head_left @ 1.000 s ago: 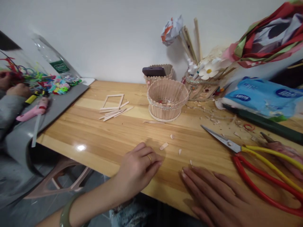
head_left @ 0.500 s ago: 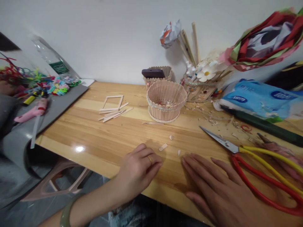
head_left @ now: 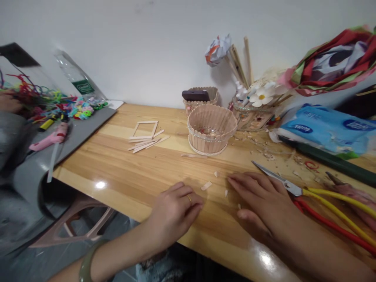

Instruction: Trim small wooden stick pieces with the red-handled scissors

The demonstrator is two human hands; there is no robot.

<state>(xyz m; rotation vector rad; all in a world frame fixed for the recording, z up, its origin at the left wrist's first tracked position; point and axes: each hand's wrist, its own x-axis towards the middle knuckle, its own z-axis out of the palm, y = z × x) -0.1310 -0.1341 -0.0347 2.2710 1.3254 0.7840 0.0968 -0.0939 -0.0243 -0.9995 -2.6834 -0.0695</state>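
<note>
My left hand (head_left: 179, 209) rests on the table with its fingers curled and pressed together; whatever they hold, if anything, is hidden. My right hand (head_left: 261, 203) is open, palm down with the fingers stretched out, beside the small wood scraps (head_left: 206, 185) between my hands. Right next to it lie scissors (head_left: 289, 188) with red and yellow handles, partly covered by that hand and forearm. Beyond my hands stands a round basket of craft sticks (head_left: 211, 133). To its left lie a square craft-stick frame (head_left: 143, 138) and several loose craft sticks (head_left: 147, 145).
A phone (head_left: 195, 95) leans in a second stick container behind the basket. On the right are a blue tissue pack (head_left: 329, 125), a paper flower (head_left: 340, 58) and a glue gun (head_left: 352, 196). A pink glue gun (head_left: 53, 137) and bottle (head_left: 79, 80) stand left, near another person's hand (head_left: 10, 102).
My right hand has moved forward over the table, nearer the scissors' blades, and now covers part of their red handle. My left hand stays curled in about the same place. The view has shifted slightly.
</note>
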